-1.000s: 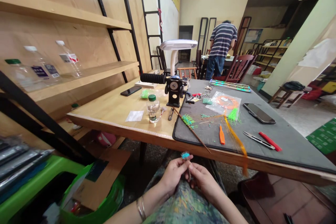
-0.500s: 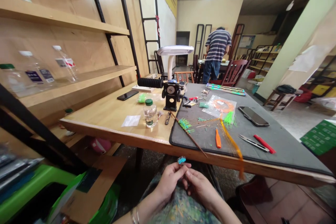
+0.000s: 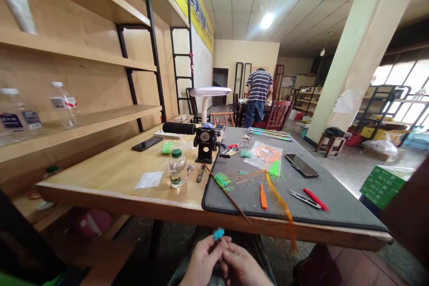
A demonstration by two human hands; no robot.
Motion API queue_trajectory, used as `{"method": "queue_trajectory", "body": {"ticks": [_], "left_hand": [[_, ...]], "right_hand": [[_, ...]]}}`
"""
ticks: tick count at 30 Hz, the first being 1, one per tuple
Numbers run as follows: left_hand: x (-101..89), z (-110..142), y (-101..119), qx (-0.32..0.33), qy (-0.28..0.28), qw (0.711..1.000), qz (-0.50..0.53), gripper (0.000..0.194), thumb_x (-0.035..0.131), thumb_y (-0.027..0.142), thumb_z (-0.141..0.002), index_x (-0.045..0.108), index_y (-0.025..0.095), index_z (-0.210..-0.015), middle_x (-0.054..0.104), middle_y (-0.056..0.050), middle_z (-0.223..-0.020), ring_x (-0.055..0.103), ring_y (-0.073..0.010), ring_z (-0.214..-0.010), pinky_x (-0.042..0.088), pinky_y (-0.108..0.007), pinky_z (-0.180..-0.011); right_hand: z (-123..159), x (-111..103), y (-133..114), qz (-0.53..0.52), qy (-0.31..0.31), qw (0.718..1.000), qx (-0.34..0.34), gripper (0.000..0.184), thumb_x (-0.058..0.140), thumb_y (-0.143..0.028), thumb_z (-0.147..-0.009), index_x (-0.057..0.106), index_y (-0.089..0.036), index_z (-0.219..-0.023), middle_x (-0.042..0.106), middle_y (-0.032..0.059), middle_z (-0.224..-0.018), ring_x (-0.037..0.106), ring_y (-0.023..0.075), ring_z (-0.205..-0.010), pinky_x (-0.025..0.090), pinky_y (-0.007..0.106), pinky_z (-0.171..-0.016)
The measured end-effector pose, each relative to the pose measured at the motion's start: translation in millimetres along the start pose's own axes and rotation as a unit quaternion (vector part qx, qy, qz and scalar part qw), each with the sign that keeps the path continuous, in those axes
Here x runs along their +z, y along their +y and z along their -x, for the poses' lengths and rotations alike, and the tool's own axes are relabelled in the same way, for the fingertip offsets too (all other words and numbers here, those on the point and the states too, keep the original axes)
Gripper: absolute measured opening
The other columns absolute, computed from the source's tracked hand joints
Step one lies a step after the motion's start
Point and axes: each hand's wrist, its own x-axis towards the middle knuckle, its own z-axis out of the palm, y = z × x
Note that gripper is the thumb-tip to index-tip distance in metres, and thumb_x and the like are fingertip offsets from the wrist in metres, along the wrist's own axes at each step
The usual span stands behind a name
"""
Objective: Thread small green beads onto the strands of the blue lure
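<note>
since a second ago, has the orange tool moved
No, the orange tool lies at the same spot on the gray mat; only the view shifted.

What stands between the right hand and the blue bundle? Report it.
The left hand: its thumb and finger lie between the right hand and the blue bundle. Nothing else visible is in the way.

I see the table edge [image 3: 167, 213] blocking the way just ahead of the left hand [image 3: 202, 259] and right hand [image 3: 241, 264], the stick [image 3: 235, 203] jutting over it ahead of the right. Beyond, a hand could slip between bottle [image 3: 176, 174] and stick ahead of the left, or through the tighter gap between stick and orange tool [image 3: 263, 196] ahead of the right.
</note>
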Motion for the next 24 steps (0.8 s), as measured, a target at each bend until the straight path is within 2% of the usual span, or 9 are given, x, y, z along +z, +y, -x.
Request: {"method": "queue_trajectory", "body": {"ticks": [4,10,12,14,20,24], "left_hand": [[-3.4,1.7,5.7,0.013,-0.008,0.999,-0.034,0.048,0.066,0.056,-0.071,0.074,0.012,-0.088,0.072,-0.009,-0.075,0.063,-0.0218,-0.075,0.049,-0.030,-0.073],[-1.9,0.9,6.2,0.015,-0.010,0.999,-0.029,0.044,0.067,0.051,-0.073,0.075,0.012,-0.091,0.074,-0.011,-0.081,0.064,-0.0235,-0.080,0.048,-0.032,-0.081],[0.3,1.8,6.2,0.003,-0.022,1.000,0.004,0.043,0.070,0.047,-0.072,0.074,0.012,-0.095,0.073,-0.010,-0.082,0.064,-0.0225,-0.078,0.048,-0.032,-0.078],[2.7,3.2,7.0,-0.028,-0.041,0.997,0.059,0.046,0.071,0.046,-0.070,0.072,0.012,-0.100,0.073,-0.010,-0.080,0.063,-0.0200,-0.066,0.049,-0.031,-0.068],[5.5,4.1,7.1,-0.047,-0.015,0.989,0.143,0.037,0.078,0.036,-0.066,0.073,0.010,-0.092,0.072,-0.012,-0.088,0.064,-0.0195,-0.079,0.047,-0.029,-0.078],[3.3,3.0,3.2,-0.084,-0.017,0.981,0.176,0.035,0.079,0.033,-0.064,0.074,0.009,-0.090,0.071,-0.009,-0.076,0.062,-0.0172,-0.068,0.046,-0.028,-0.072]], "right_hand": [[-0.1,-0.7,1.6,-0.001,-0.003,1.000,-0.020,0.044,0.072,-0.056,-0.065,0.051,-0.017,-0.066,0.044,-0.0088,-0.043,0.030,0.0033,-0.033,0.022,0.019,-0.036],[8.2,6.7,-8.2,-0.030,0.016,0.999,-0.030,0.037,0.071,-0.049,-0.070,0.051,-0.017,-0.068,0.039,-0.0099,-0.044,0.026,0.0037,-0.037,0.019,0.021,-0.039],[12.1,10.1,-14.2,-0.054,0.022,0.998,-0.025,0.036,0.072,-0.048,-0.070,0.051,-0.018,-0.073,0.035,-0.0108,-0.046,0.026,0.0044,-0.039,0.019,0.021,-0.041],[15.0,12.8,-19.6,-0.073,0.028,0.997,-0.018,0.037,0.072,-0.048,-0.069,0.051,-0.019,-0.075,0.033,-0.0113,-0.047,0.025,0.0049,-0.040,0.019,0.022,-0.043],[17.4,15.8,-24.6,-0.076,0.042,0.996,-0.005,0.039,0.072,-0.050,-0.070,0.050,-0.019,-0.078,0.031,-0.0117,-0.045,0.022,0.0054,-0.042,0.018,0.023,-0.045],[19.2,16.5,-25.5,-0.063,0.035,0.997,-0.004,0.038,0.070,-0.051,-0.072,0.050,-0.018,-0.077,0.036,-0.0112,-0.043,0.024,0.0055,-0.040,0.018,0.023,-0.044]]}}
